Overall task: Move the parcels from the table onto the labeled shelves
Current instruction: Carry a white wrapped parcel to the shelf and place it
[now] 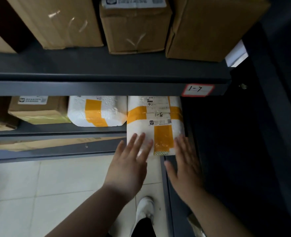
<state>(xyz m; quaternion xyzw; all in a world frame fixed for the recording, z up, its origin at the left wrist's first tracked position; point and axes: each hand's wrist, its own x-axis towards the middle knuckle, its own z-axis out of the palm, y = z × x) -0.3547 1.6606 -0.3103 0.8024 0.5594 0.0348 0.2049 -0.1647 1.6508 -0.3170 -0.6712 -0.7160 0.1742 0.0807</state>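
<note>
Both flat-open, gripping nothing: left hand (129, 168), right hand (184, 168), pressing 1-8 foam parcel (156, 117); overhanging shelf (55, 131), could tip off if released.

I identify this location as a parcel storage room. Indicators: dark metal shelving (107, 88) with a handwritten bay tag (198, 90) reading "1-7"; taped cardboard boxes (134, 29) bearing printed shipping labels; white foam boxes (76, 113) sealed with yellow tape, one marked "1-8"; a pale tiled floor (55, 182).

Foam parcel (156, 124) on lower shelf (55, 132), right of foam box (96, 111).
</note>
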